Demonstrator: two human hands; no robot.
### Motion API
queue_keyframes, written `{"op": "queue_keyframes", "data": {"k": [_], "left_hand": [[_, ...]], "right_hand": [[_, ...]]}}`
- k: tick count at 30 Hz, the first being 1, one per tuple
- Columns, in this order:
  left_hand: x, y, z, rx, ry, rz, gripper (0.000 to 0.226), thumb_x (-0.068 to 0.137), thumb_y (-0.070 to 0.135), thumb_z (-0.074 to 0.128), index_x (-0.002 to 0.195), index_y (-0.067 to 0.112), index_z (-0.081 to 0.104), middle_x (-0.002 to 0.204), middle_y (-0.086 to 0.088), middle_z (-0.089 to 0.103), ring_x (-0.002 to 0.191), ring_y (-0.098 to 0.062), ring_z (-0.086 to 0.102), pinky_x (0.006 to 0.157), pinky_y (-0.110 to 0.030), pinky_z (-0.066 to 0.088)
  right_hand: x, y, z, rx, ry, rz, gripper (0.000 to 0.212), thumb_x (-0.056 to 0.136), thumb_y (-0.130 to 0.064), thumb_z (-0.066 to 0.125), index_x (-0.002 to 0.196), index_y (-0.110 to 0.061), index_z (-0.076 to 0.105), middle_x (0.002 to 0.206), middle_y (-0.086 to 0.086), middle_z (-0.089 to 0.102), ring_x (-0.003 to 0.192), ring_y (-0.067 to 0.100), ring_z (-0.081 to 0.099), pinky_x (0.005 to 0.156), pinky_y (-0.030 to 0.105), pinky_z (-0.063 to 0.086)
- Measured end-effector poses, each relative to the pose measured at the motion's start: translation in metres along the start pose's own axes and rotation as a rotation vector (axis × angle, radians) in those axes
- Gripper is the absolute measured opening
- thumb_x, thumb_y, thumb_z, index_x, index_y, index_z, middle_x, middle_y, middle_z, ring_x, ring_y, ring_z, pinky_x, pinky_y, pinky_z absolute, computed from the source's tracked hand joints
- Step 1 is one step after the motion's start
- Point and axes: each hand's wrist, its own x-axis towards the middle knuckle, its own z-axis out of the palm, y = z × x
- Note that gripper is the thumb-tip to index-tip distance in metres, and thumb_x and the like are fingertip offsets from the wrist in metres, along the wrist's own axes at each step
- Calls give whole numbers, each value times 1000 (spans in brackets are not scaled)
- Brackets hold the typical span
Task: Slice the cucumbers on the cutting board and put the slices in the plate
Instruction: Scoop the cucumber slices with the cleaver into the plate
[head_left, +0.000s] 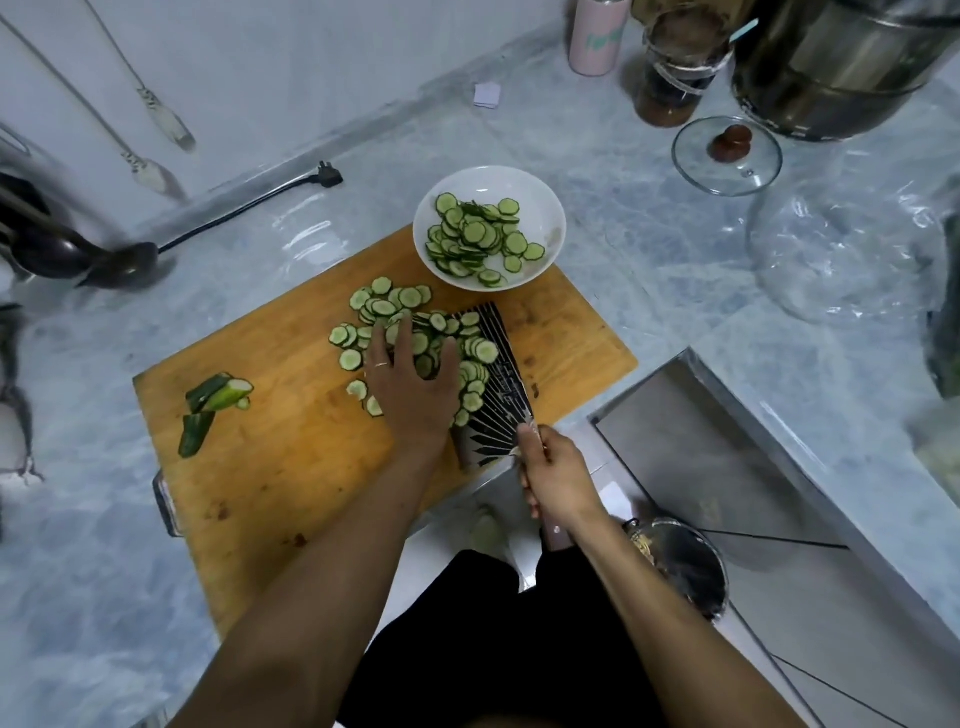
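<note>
A wooden cutting board (291, 467) lies on the counter. A heap of cucumber slices (387, 306) covers its far middle. My left hand (410, 379) rests on the heap, fingers spread and straight. My right hand (556, 473) grips the handle of a cleaver (501, 395), whose patterned blade lies flat on the board against the slices, some of them on it. A white plate (545, 208) at the board's far edge holds several slices (480, 239). Cucumber end pieces (213, 402) lie on the board's left side.
A glass lid (727, 156), a dark jar (675, 73), a metal pot (841, 67) and a pink bottle (595, 39) stand at the back right. A black cord with a plug (324, 176) runs along the wall. Ladles (83, 260) sit at left. A sink (727, 457) opens at right.
</note>
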Motion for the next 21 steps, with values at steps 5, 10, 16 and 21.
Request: {"op": "queue_keyframes", "data": {"k": [5, 10, 16, 21], "left_hand": [[-6, 0, 2, 14, 13, 47, 63, 83, 63, 60, 134, 25, 62, 155, -9, 37, 145, -34, 28, 111, -56, 34], [-14, 1, 2, 16, 34, 99, 53, 84, 54, 61, 123, 18, 70, 147, -12, 47, 142, -37, 33, 109, -55, 37], [-20, 3, -13, 113, 17, 45, 58, 87, 55, 50, 128, 18, 66, 152, -11, 42, 144, -38, 29, 111, -56, 34], [-19, 14, -22, 217, -48, -8, 70, 83, 67, 57, 140, 28, 55, 159, -2, 31, 149, -31, 17, 118, -47, 21]], "right_hand": [[2, -5, 2, -30, -15, -26, 37, 105, -42, 41, 87, -11, 50, 57, 4, 51, 39, 16, 47, 39, 25, 40], [5, -6, 10, -42, -71, -37, 36, 104, -43, 42, 83, -14, 47, 61, 9, 50, 41, 20, 45, 41, 27, 40], [-1, -12, 12, -11, -122, -3, 34, 104, -42, 43, 84, -15, 47, 63, 10, 48, 41, 18, 42, 40, 26, 38], [-2, -27, 10, -37, -146, -8, 35, 105, -40, 43, 83, -14, 48, 59, 6, 48, 37, 16, 42, 38, 23, 36]]}}
